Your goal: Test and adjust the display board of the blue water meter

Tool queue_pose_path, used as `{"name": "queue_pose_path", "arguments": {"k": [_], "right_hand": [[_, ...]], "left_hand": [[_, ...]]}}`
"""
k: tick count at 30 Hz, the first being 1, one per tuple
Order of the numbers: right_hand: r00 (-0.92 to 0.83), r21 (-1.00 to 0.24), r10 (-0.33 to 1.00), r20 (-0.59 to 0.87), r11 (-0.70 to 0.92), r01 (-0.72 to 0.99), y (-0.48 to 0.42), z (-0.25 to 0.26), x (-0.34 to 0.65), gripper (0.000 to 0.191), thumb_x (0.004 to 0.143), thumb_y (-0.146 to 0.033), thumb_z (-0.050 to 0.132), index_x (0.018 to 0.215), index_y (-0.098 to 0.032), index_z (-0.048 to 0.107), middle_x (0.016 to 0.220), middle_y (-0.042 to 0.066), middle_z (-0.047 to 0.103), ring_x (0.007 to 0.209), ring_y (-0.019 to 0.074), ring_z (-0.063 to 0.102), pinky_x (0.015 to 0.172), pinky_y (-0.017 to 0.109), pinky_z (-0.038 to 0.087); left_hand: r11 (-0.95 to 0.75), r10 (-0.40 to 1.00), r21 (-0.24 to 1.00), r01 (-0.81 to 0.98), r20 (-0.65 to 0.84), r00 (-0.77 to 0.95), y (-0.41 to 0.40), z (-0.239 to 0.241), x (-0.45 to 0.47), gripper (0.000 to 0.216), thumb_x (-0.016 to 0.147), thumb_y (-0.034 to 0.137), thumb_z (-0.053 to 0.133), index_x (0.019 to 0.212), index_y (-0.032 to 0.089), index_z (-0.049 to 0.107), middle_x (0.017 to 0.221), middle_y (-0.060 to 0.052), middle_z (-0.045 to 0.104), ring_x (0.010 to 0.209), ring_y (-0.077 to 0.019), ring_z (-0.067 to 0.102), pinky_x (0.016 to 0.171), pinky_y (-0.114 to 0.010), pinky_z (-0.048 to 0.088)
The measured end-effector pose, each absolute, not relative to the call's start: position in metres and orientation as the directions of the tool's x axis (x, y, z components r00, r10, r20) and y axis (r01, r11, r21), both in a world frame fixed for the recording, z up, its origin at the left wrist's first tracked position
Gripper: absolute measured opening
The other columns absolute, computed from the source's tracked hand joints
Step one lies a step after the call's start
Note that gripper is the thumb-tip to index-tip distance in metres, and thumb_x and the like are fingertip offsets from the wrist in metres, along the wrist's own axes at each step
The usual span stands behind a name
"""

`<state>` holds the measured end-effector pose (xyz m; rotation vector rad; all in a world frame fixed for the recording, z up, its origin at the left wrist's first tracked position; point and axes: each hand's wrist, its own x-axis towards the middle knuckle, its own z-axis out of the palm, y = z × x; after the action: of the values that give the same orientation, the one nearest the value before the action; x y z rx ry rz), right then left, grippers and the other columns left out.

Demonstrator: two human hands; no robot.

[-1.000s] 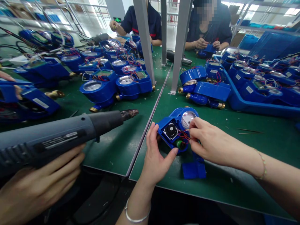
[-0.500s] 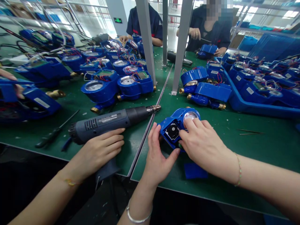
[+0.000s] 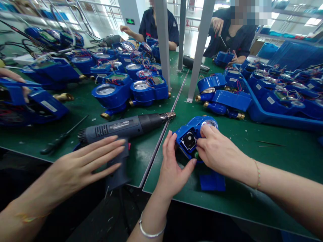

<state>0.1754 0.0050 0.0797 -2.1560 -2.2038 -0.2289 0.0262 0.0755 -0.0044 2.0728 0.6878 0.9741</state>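
Head view, open blue meter (image 3: pixel 193 136), glass dial (image 3: pixel 210 123), left hand (image 3: pixel 174 168) clasping it, right hand (image 3: pixel 218 153) pinching inside

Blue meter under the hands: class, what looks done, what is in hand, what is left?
Done: the meter has its dial and a black round part fitted. In hand: the left hand steadies it while the right hand works inside its open compartment. Left: the loose blue cover lies beside it, not yet on.
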Motion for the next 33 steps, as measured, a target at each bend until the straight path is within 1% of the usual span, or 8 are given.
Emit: {"name": "queue_pose_path", "arguments": {"k": [5, 11, 13, 18, 21, 23, 28, 33], "right_hand": [[-0.144, 0.104, 0.975, 0.170, 0.127, 0.986, 0.007, 0.077, 0.182, 0.028, 0.087, -0.015, 0.042, 0.065, -0.012, 0.058, 0.083, 0.012, 0.047, 0.081, 0.0238, 0.039, 0.075, 0.039, 0.040], [-0.189, 0.001, 0.963, 0.193, 0.193, 0.981, 0.005, 0.074, 0.187, 0.024, 0.087, -0.014, 0.043, 0.069, -0.011, 0.059, 0.086, 0.011, 0.046, 0.083, 0.0224, 0.039, 0.080, 0.041, 0.039], [-0.183, -0.059, 0.967, 0.178, 0.196, 0.979, 0.006, 0.075, 0.188, 0.024, 0.087, -0.014, 0.044, 0.068, -0.011, 0.057, 0.086, 0.010, 0.045, 0.083, 0.0214, 0.039, 0.080, 0.041, 0.039], [-0.073, -0.346, 0.995, 0.068, 0.092, 0.934, 0.006, 0.086, 0.195, 0.026, 0.087, -0.012, 0.046, 0.062, -0.014, 0.050, 0.085, 0.006, 0.042, 0.084, 0.0173, 0.041, 0.081, 0.036, 0.038], [-0.109, -0.463, 0.994, 0.023, 0.107, 0.880, 0.003, 0.092, 0.204, 0.024, 0.087, -0.015, 0.049, 0.063, -0.015, 0.050, 0.088, 0.004, 0.041, 0.084, 0.0153, 0.042, 0.081, 0.034, 0.037], [-0.153, -0.515, 0.988, -0.005, 0.129, 0.848, 0.000, 0.095, 0.210, 0.022, 0.087, -0.016, 0.050, 0.065, -0.015, 0.051, 0.091, 0.003, 0.041, 0.086, 0.0143, 0.042, 0.083, 0.033, 0.036], [-0.192, -0.592, 0.981, -0.018, 0.144, 0.793, -0.005, 0.097, 0.219, 0.018, 0.082, -0.010, 0.054, 0.066, -0.016, 0.049, 0.093, 0.001, 0.043, 0.087, 0.0127, 0.044, 0.082, 0.030, 0.035], [-0.197, -0.667, 0.980, -0.031, 0.127, 0.734, -0.012, 0.096, 0.226, 0.016, 0.084, -0.014, 0.054, 0.069, -0.017, 0.050, 0.097, -0.001, 0.048, 0.085, 0.0118, 0.047, 0.080, 0.030, 0.037]], "left_hand": [[-0.585, 0.707, 0.796, 0.152, 0.410, 0.576, 0.073, -0.005, 0.025, 0.086, 0.077, 0.032, 0.067, 0.143, 0.024, 0.013, 0.151, -0.013, 0.015, 0.139, -0.0249, 0.020, 0.109, -0.044, 0.033], [-0.585, 0.705, 0.799, 0.138, 0.418, 0.573, 0.073, -0.004, 0.025, 0.087, 0.077, 0.030, 0.067, 0.144, 0.025, 0.013, 0.151, -0.013, 0.014, 0.138, -0.0252, 0.020, 0.110, -0.046, 0.031], [-0.584, 0.705, 0.800, 0.137, 0.417, 0.574, 0.074, -0.005, 0.025, 0.086, 0.077, 0.030, 0.067, 0.144, 0.024, 0.013, 0.151, -0.013, 0.014, 0.138, -0.0251, 0.020, 0.110, -0.046, 0.031], [-0.574, 0.712, 0.805, 0.152, 0.399, 0.578, 0.074, -0.005, 0.025, 0.087, 0.077, 0.031, 0.068, 0.144, 0.024, 0.013, 0.151, -0.012, 0.014, 0.138, -0.0232, 0.020, 0.111, -0.042, 0.032], [-0.576, 0.715, 0.801, 0.165, 0.396, 0.576, 0.073, -0.004, 0.026, 0.087, 0.077, 0.031, 0.068, 0.143, 0.023, 0.013, 0.151, -0.012, 0.015, 0.139, -0.0231, 0.020, 0.111, -0.043, 0.031], [-0.579, 0.714, 0.799, 0.164, 0.399, 0.575, 0.073, -0.004, 0.026, 0.086, 0.077, 0.031, 0.067, 0.143, 0.023, 0.013, 0.151, -0.012, 0.015, 0.139, -0.0233, 0.019, 0.111, -0.043, 0.031], [-0.570, 0.716, 0.805, 0.163, 0.389, 0.579, 0.074, -0.005, 0.026, 0.087, 0.077, 0.031, 0.067, 0.144, 0.024, 0.012, 0.151, -0.011, 0.014, 0.138, -0.0233, 0.021, 0.111, -0.043, 0.031], [-0.556, 0.725, 0.812, 0.176, 0.370, 0.581, 0.075, -0.005, 0.025, 0.086, 0.077, 0.031, 0.067, 0.144, 0.025, 0.012, 0.152, -0.009, 0.013, 0.138, -0.0228, 0.021, 0.111, -0.042, 0.031]]}}
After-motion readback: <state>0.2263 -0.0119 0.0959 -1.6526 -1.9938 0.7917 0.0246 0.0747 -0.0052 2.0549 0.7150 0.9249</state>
